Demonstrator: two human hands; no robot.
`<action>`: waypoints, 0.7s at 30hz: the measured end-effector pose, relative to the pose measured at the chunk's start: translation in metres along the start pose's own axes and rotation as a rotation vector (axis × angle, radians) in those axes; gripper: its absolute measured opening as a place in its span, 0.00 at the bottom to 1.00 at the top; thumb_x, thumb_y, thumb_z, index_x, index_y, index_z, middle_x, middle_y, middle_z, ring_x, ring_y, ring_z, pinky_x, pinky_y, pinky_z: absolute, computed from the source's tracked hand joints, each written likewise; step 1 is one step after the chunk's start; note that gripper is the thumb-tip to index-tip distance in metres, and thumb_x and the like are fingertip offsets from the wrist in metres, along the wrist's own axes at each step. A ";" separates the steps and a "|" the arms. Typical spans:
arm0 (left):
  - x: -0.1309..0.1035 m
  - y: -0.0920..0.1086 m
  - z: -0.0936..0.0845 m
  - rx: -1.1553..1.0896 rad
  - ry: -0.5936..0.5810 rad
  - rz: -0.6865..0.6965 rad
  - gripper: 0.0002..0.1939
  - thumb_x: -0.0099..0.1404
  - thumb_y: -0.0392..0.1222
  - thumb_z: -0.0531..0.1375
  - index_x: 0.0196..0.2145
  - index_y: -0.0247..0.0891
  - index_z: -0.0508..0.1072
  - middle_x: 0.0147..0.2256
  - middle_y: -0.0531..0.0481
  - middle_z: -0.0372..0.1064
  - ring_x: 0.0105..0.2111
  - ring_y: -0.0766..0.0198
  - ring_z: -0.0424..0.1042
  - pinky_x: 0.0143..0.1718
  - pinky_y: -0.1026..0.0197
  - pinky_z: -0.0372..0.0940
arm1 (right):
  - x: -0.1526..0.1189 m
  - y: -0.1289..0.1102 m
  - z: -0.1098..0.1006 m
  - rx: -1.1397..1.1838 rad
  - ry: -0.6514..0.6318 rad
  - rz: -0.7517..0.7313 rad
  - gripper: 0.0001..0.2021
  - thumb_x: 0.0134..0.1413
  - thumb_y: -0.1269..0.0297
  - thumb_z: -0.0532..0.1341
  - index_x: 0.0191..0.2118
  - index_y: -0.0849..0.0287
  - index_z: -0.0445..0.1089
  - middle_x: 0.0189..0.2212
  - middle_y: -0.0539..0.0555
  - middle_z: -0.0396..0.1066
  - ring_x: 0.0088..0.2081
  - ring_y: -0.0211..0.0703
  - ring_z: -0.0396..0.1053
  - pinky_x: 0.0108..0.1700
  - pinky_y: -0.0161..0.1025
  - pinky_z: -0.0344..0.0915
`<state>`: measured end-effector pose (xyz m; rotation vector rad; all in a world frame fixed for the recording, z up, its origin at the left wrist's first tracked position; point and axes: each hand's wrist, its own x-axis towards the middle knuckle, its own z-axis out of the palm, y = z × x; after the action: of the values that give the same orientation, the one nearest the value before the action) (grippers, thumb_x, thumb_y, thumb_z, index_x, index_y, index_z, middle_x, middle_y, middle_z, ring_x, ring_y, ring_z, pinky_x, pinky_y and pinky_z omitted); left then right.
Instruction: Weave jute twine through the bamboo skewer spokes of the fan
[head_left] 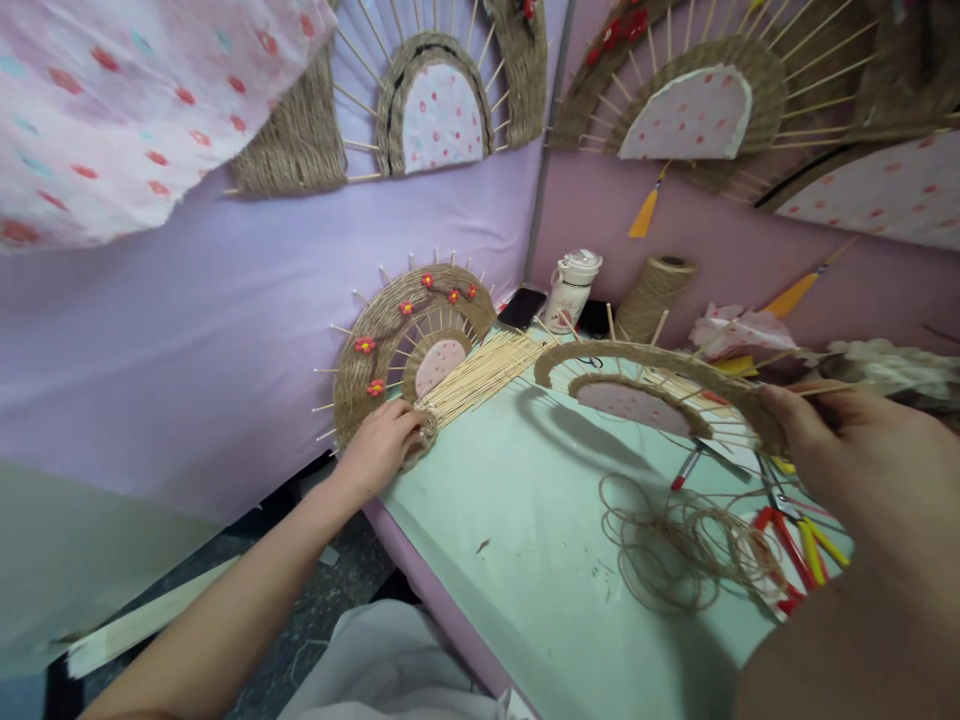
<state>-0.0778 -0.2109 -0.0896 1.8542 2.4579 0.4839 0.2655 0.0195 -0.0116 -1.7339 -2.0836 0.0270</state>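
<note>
My right hand (874, 465) grips a half-round fan (637, 352) woven of brown twine over thin sticks, by its right end. It is held tilted above the table, and its shadow falls below. A pale dotted cloth half-circle (637, 403) sits at its centre. At the table's left edge, the fingers of my left hand (381, 447) are closed on a small coil of twine (424, 437), partly hidden by them. The coil lies at the near end of a bundle of thin bamboo sticks (484, 378). Behind it, a finished-looking fan with red flowers (390, 325) leans against the wall.
Loose twine (675, 545) lies tangled on the pale green table (510, 560), beside red-handled scissors (787, 545), yellow-handled pliers (814, 548) and a red-tipped pen (686, 468). A white bottle (571, 290), a phone (523, 309) and a twine spool (654, 298) stand or lie at the back. More fans hang on the walls.
</note>
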 end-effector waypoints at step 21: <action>0.011 0.050 0.044 -0.330 0.161 -0.190 0.24 0.61 0.52 0.58 0.51 0.36 0.65 0.46 0.41 0.67 0.45 0.54 0.67 0.47 0.51 0.62 | 0.004 0.009 0.003 0.022 -0.003 -0.084 0.23 0.46 0.47 0.49 0.32 0.57 0.74 0.25 0.60 0.72 0.27 0.51 0.64 0.29 0.40 0.53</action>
<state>-0.0251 -0.1782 -0.1163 1.4918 2.4302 0.9901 0.2724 0.0257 -0.0152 -1.6338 -2.1483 0.0274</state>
